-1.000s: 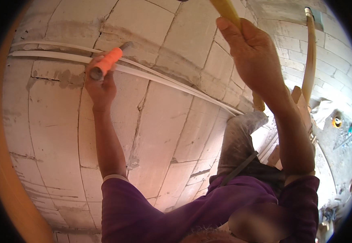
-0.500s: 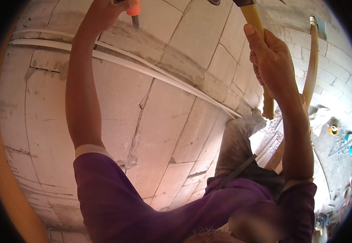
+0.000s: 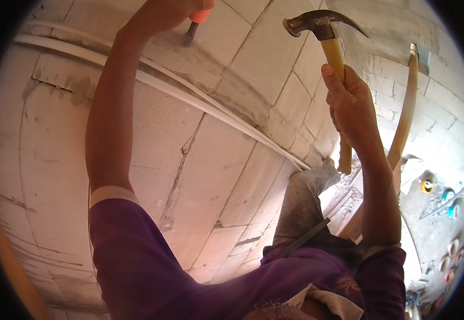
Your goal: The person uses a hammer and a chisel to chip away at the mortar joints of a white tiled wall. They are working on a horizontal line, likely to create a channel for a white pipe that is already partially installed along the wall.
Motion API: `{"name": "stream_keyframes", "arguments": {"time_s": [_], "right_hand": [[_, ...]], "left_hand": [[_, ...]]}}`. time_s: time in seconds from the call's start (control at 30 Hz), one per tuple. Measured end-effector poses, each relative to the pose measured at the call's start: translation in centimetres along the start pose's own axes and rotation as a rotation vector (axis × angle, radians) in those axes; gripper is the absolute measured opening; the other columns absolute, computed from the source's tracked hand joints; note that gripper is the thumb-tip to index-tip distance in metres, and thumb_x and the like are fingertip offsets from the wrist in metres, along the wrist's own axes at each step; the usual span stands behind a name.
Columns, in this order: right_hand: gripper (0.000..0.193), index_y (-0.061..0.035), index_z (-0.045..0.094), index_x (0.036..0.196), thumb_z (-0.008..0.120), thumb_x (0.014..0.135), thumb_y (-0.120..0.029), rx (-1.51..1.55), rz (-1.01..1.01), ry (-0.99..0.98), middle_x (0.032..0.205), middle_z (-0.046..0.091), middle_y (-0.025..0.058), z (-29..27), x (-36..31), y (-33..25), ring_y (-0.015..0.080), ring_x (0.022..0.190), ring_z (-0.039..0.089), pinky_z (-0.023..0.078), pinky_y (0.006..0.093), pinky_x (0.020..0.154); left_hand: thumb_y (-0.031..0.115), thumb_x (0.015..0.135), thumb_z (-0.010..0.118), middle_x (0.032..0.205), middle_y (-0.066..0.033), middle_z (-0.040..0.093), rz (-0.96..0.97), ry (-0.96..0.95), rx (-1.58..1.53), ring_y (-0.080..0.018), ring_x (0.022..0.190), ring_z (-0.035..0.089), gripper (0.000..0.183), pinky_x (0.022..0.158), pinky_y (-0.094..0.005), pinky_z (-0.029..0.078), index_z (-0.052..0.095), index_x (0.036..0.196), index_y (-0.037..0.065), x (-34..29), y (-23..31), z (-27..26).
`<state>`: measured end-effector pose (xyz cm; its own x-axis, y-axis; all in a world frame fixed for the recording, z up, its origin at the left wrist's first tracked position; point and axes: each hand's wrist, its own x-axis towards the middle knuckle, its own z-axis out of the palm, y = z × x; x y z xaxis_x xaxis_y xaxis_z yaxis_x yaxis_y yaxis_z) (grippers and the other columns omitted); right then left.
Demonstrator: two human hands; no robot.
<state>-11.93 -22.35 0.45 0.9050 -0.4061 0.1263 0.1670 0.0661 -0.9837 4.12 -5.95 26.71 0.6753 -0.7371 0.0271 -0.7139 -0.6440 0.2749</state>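
Note:
At the top edge, my left hand (image 3: 174, 9) is closed on a chisel with an orange guard. The dark blade of the chisel (image 3: 191, 35) points down at the pale block wall (image 3: 226, 50); whether its tip touches cannot be told. Part of the hand is cut off by the picture's edge. To the right, my right hand (image 3: 352, 104) grips the yellow handle of a claw hammer (image 3: 325, 25), thumb along the handle. The steel head is up, its face toward the chisel and its claw to the right, apart from chisel and wall.
Two white pipes (image 3: 184, 97) run slanting along the wall below the chisel. A curved wooden pole (image 3: 407, 101) stands right of my right arm. On the littered floor at right lie an orange can (image 3: 427, 185), teal round items (image 3: 449, 204) and rubble.
The hammer and my right hand sit lower in the picture, and the whole hammer head now shows. My left hand with the chisel appears farther right; the view has shifted somewhat.

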Motion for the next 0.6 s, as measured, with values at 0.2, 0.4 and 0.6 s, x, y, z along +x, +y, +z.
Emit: {"name": "stream_keyframes", "arguments": {"time_s": [0.2, 0.4, 0.6], "right_hand": [[0.036, 0.0007, 0.058, 0.107, 0.058, 0.105, -0.036, 0.108, -0.029, 0.035, 0.072, 0.058, 0.0063, 1.7, 2.4, -0.1, 0.0127, 0.055, 0.052, 0.043, 0.0329, 0.051], [0.036, -0.0024, 0.061, 0.114, 0.054, 0.106, -0.036, 0.230, -0.092, 0.047, 0.067, 0.056, 0.0028, 3.6, 5.3, -2.7, 0.0078, 0.047, 0.048, 0.039, 0.0262, 0.041], [0.040, -0.0051, 0.059, 0.107, 0.051, 0.107, -0.044, 0.574, -0.096, 0.134, 0.064, 0.046, -0.0016, 5.3, 7.2, -5.8, 0.0068, 0.044, 0.037, 0.032, 0.0255, 0.041]], "left_hand": [[0.015, 0.092, 0.070, 0.095, -0.0160, 0.073, 0.165, 0.136, 0.501, -0.0242, 0.084, 0.070, 0.031, 0.077, -0.0367, 0.054, 0.066, 0.117, -0.003, 1.4, -1.9, 1.3], [0.020, 0.091, 0.072, 0.102, -0.0199, 0.074, 0.126, 0.179, 0.467, -0.0288, 0.093, 0.071, 0.035, 0.083, -0.0387, 0.054, 0.068, 0.118, -0.003, 1.1, -1.9, 1.9], [0.022, 0.090, 0.073, 0.102, -0.0216, 0.074, 0.141, 0.206, 0.419, -0.0311, 0.090, 0.071, 0.037, 0.082, -0.0410, 0.054, 0.068, 0.117, -0.003, 0.5, -1.5, 1.7]]}}
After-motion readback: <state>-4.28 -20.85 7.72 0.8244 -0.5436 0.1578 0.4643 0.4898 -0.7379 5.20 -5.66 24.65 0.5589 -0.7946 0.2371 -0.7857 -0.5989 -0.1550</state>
